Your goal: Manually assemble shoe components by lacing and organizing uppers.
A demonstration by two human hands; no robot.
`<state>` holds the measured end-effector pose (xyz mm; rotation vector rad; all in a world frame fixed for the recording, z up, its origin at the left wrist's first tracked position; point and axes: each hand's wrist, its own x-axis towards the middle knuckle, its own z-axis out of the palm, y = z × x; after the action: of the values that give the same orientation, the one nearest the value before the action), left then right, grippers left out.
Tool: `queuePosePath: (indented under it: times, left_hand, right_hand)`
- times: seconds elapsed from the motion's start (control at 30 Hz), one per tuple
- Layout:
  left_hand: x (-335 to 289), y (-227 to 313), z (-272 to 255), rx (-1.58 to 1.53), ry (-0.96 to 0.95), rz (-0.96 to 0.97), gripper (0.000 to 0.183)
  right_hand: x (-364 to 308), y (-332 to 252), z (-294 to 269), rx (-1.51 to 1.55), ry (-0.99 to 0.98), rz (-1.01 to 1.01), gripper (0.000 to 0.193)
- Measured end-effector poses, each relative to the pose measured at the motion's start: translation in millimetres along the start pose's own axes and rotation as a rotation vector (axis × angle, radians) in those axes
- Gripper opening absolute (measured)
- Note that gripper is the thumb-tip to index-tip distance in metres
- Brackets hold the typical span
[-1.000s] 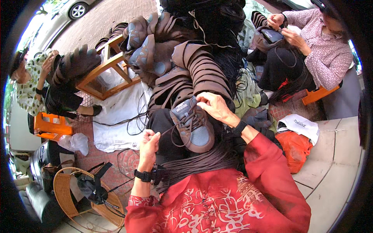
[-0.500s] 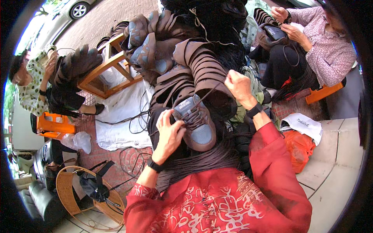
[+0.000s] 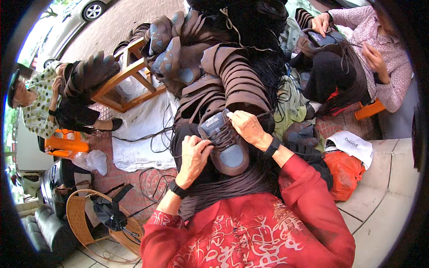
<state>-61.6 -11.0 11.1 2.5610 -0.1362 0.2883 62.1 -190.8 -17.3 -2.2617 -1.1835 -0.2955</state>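
A brown shoe upper [image 3: 231, 160] with a grey-blue toe and tongue lies across my lap, toe toward me. Dark shoelace [image 3: 225, 135] criss-crosses its front. My left hand [image 3: 193, 154] is closed at the left edge of the upper, thumb and forefinger pinching it beside the lacing. My right hand [image 3: 250, 128] is closed at the upper right eyelets, fingers bent down by the tongue, pinching the shoelace; its fingertips partly hide the lace end. A bundle of loose dark laces [image 3: 223, 190] lies over my lap below the toe.
Long stacks of nested brown uppers [image 3: 239, 80] rise just beyond my hands. A wooden stool frame [image 3: 127, 78] stands at far left on a white sheet [image 3: 134, 152]. Co-workers sit left and right. An orange bag [image 3: 342, 174] lies right; a wicker chair [image 3: 78, 219] stands lower left.
My right hand has come down and left from above the stacks, where it held the lace taut, to the upper's eyelets. My left hand has shifted slightly. The right co-worker's hands have moved apart.
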Motion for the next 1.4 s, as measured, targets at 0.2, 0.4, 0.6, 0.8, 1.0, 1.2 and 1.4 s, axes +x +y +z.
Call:
queuePosePath:
  times: [0.2, 0.4, 0.6, 0.8, 1.0, 1.2, 1.4]
  left_hand:
    - [-1.7, 41.4, -3.5, -0.180, 0.085, -0.373, 0.012]
    - [13.9, 14.8, 18.9, -0.335, 0.174, -0.619, 0.018]
    - [19.7, 25.8, 9.0, -0.647, 0.022, -0.814, 0.019]
    - [15.4, 14.3, 11.6, -1.051, 0.045, -1.018, 0.016]
    - [6.8, 3.6, 22.5, -1.679, 0.170, -1.219, 0.019]
    - [-5.6, 2.1, 41.3, -2.207, 0.321, -1.139, 0.016]
    - [-20.1, 3.0, 28.3, -2.135, 0.294, -1.142, 0.015]
  right_hand:
    - [4.1, -3.1, -15.0, 0.121, -0.055, 0.101, 0.023]
    - [16.7, -4.6, -16.6, 0.349, 0.010, 0.065, 0.016]
    - [17.2, -0.7, -15.7, 0.369, -0.160, 0.141, 0.018]
    - [20.6, -2.7, -17.1, 0.300, -0.230, 0.175, 0.029]
    - [19.7, -7.4, -22.2, 0.213, -0.276, 0.234, 0.036]
    - [16.6, 2.6, -8.2, 0.423, -0.305, 0.334, 0.033]
    - [10.7, 13.2, -0.8, 0.955, -0.370, 0.610, 0.035]
